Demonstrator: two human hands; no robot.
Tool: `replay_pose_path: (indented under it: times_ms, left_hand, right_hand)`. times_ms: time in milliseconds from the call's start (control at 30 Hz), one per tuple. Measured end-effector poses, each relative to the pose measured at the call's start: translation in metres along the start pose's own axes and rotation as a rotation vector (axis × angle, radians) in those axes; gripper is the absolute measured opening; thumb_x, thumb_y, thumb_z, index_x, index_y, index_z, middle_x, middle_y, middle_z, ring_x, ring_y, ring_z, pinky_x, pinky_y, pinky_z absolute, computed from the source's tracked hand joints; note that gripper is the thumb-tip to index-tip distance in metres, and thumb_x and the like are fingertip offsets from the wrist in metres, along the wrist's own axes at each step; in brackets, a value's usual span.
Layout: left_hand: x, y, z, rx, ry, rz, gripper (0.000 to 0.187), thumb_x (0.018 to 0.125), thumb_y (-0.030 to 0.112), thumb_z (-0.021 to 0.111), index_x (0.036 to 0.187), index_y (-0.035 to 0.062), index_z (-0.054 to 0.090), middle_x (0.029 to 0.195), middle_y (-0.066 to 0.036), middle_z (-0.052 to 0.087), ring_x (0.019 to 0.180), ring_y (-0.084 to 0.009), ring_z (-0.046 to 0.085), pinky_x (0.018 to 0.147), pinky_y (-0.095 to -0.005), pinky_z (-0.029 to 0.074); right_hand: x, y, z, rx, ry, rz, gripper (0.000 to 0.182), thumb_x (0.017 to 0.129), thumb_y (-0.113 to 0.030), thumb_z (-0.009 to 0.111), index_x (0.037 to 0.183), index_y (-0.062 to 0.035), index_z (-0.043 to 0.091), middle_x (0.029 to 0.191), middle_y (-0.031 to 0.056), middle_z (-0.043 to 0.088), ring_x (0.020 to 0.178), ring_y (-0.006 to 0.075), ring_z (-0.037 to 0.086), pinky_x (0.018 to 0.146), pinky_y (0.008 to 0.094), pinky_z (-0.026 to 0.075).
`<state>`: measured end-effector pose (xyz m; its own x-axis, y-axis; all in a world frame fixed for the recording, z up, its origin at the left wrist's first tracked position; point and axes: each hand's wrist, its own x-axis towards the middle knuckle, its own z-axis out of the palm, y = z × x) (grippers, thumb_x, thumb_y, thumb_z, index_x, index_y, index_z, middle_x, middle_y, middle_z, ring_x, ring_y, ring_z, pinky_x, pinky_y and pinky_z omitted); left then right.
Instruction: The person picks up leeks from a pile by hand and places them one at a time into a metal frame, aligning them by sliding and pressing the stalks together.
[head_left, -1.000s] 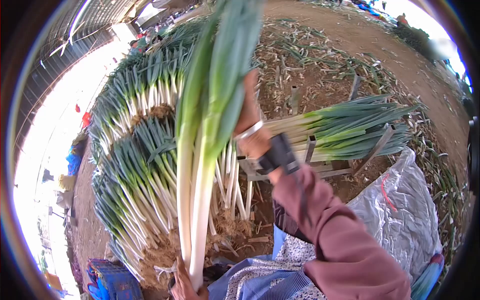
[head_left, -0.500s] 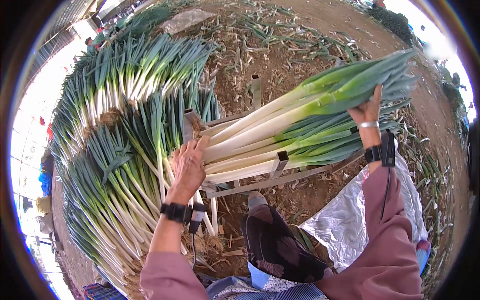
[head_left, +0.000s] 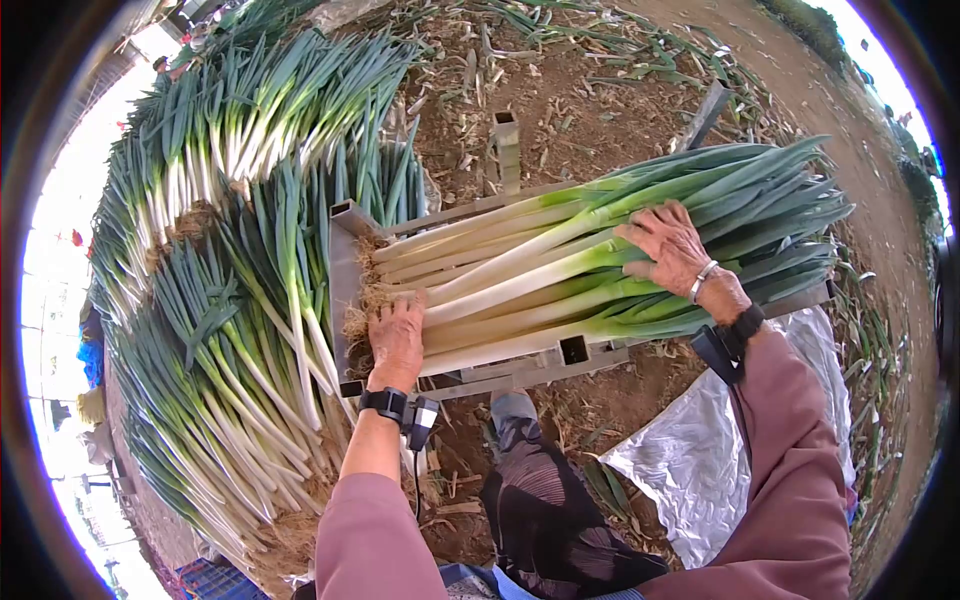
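A bundle of long leeks [head_left: 520,288], also possibly large green onions, lies lengthwise in a metal rack [head_left: 346,262]. The white stalks and roots point left, the green leaves right. My left hand [head_left: 397,340] rests on the white stalks near the root ends, close to the rack's end plate, its fingers stretched forward. Across the green part my right hand [head_left: 668,247] lies palm down with fingers spread. Both hands press on the leeks from above without wrapping round them.
Large rows of leeks [head_left: 220,400] are piled on the ground at left. A silvery sheet [head_left: 690,450] lies below the rack at right. Leaf scraps [head_left: 590,40] litter the dirt floor. Square metal posts [head_left: 507,150] stick up from the rack. My leg [head_left: 550,480] is close to its near side.
The leeks held up at the leaf end have come down onto the others in the rack. My right hand has moved from the leaves' far end to lie on top; my left hand has shifted slightly.
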<state>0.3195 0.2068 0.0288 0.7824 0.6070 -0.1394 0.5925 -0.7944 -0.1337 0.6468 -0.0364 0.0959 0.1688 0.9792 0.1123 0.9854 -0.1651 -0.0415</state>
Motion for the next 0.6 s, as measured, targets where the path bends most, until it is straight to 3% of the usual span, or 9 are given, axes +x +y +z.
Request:
replay_pose_path:
  times_ms: [167,233,267,400,500,600]
  left_hand:
    - [-0.006,-0.006,-0.01,0.08,0.058,-0.033,0.055,0.083,0.004,0.053,0.136,0.0138,0.045,0.121,-0.012,0.055,0.113,-0.0313,0.052,0.101,-0.0461,0.036]
    - [-0.004,-0.006,-0.002,0.065,0.032,-0.144,0.055,0.081,0.002,0.053,0.135,0.0107,0.045,0.123,-0.014,0.054,0.116,-0.0332,0.051,0.106,-0.0467,0.032]
    - [-0.008,-0.006,-0.001,0.06,0.035,-0.142,0.055,0.081,0.002,0.053,0.135,0.0107,0.045,0.123,-0.014,0.054,0.116,-0.0332,0.051,0.106,-0.0467,0.032]
    - [-0.031,-0.001,0.004,-0.175,0.172,-0.026,0.055,0.078,0.002,0.052,0.133,0.0045,0.046,0.128,-0.018,0.051,0.12,-0.0354,0.048,0.107,-0.0452,0.032]
    - [-0.049,0.013,-0.009,-0.227,0.139,0.01,0.053,0.079,0.001,0.05,0.132,0.0011,0.045,0.133,-0.02,0.048,0.122,-0.0358,0.047,0.106,-0.0426,0.035]
    - [-0.057,0.022,-0.009,-0.147,0.258,-0.019,0.044,0.083,0.002,0.048,0.127,0.0003,0.05,0.124,-0.019,0.052,0.117,-0.0353,0.049,0.101,-0.0426,0.04]
  right_hand:
    - [0.0,-0.011,0.008,0.112,-0.04,-0.064,0.052,0.071,-0.036,0.07,0.112,-0.0074,0.059,0.103,0.0098,0.052,0.101,0.03,0.047,0.092,0.0432,0.036]
    - [-0.008,-0.022,0.01,0.083,-0.007,-0.125,0.054,0.074,-0.039,0.066,0.116,-0.0063,0.056,0.104,0.0105,0.051,0.101,0.0298,0.047,0.092,0.0424,0.036]
    - [-0.01,-0.025,0.014,-0.008,-0.046,-0.116,0.055,0.079,-0.044,0.06,0.119,-0.0061,0.054,0.106,0.0112,0.052,0.104,0.0295,0.046,0.093,0.0416,0.035]
    - [-0.007,-0.025,0.025,-0.045,0.059,-0.148,0.055,0.083,-0.052,0.053,0.115,-0.008,0.056,0.104,0.0105,0.054,0.103,0.0279,0.047,0.093,0.044,0.032]
    - [-0.005,-0.027,0.019,0.104,-0.086,-0.067,0.056,0.08,-0.054,0.054,0.114,-0.0093,0.057,0.1,0.0083,0.054,0.102,0.0265,0.047,0.092,0.0453,0.032]
    - [0.003,-0.034,0.004,-0.001,-0.009,-0.127,0.049,0.075,-0.046,0.064,0.109,-0.0122,0.06,0.095,0.006,0.053,0.098,0.0248,0.048,0.092,0.0442,0.032]
